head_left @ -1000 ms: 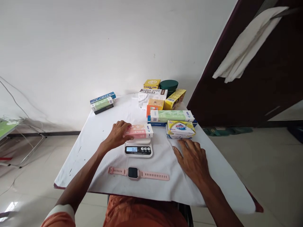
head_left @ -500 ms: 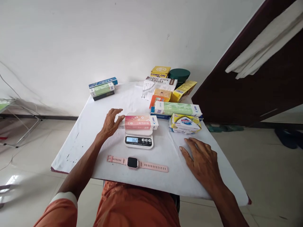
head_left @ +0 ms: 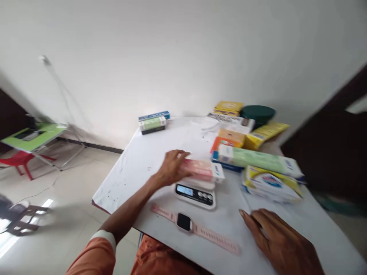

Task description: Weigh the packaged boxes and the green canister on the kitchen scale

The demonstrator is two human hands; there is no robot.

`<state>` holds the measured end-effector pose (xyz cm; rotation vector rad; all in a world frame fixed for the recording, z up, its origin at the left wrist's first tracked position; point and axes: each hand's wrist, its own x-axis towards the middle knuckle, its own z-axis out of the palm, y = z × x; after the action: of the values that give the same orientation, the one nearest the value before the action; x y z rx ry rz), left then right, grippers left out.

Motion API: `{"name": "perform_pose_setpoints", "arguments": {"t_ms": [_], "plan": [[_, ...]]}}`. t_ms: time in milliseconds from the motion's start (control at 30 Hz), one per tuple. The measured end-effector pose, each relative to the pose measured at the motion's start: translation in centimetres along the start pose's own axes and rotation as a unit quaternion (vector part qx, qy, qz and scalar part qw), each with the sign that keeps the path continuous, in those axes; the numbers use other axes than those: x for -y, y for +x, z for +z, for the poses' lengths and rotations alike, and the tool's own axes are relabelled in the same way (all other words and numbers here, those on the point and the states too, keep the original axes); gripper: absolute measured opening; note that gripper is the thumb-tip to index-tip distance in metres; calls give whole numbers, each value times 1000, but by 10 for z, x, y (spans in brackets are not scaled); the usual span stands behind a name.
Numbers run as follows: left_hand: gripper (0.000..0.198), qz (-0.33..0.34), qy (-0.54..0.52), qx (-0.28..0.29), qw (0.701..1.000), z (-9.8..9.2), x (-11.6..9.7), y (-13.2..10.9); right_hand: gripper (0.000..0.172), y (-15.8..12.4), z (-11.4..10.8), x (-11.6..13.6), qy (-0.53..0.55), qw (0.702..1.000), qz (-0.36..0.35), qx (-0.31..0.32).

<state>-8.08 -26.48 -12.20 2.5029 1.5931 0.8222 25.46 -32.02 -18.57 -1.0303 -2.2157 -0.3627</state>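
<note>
A pink toothpaste box lies across a white kitchen scale, whose display is lit but blurred. My left hand is closed round the box's left end, thumb in front and fingers over the top. My right hand rests open near the table's right side, fingers stretched out, with nothing in it. In front of the scale a pink-strapped smartwatch lies flat, its screen dark. To the right of the scale, just beyond my right hand, sits a yellow and white soap pack.
Behind the soap lie a long green box, an orange box, a yellow carton and a dark green tub. Small stacked boxes stand at the table's back left. A green table and red stool are farther left.
My left hand has moved onto the pink box's left end and closed on it. The scale's reading has changed. The view has swung left; my right hand stays open over the table.
</note>
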Motion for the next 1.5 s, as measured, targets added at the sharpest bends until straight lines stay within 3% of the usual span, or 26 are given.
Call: {"name": "perform_pose_setpoints", "arguments": {"t_ms": [67,167,300,400,467,567,667,767,867,967,1100,1233,1367,1500], "plan": [[63,27,34,17,999,2,-7,6,48,2,16,-6,17,998,-53,-22],[58,41,74,61,995,3,-13,13,53,4,28,-10,39,993,-110,0],[54,30,50,126,990,-5,-16,17,45,7,22,1,9,1000,-29,5],[52,27,-6,106,994,-17,-6,18,45,10,19,9,13,1000,5,-7],[49,7,-12,53,998,-28,12,23,43,10,20,10,22,1000,16,-9],[47,-59,57,-4,997,-43,55,37,42,9,23,9,28,999,26,-12],[44,-153,141,30,978,-50,106,55,43,9,24,8,19,999,29,-14],[40,-195,165,37,966,-48,145,70,44,10,24,9,-2,999,23,-22],[36,-208,178,22,961,-42,165,77,45,10,24,11,-16,999,27,-22],[29,-215,192,0,958,-36,170,78,45,11,23,12,-24,999,34,-19],[24,-224,199,-23,954,-33,165,78,44,14,22,14,-30,999,39,-20],[35,-202,182,-32,962,-28,138,89,42,14,21,15,-28,998,57,-6],[38,-103,131,0,986,-14,79,115,43,13,20,16,-24,997,73,8],[43,70,49,45,995,9,3,141,43,12,20,17,-15,997,80,17]]}}
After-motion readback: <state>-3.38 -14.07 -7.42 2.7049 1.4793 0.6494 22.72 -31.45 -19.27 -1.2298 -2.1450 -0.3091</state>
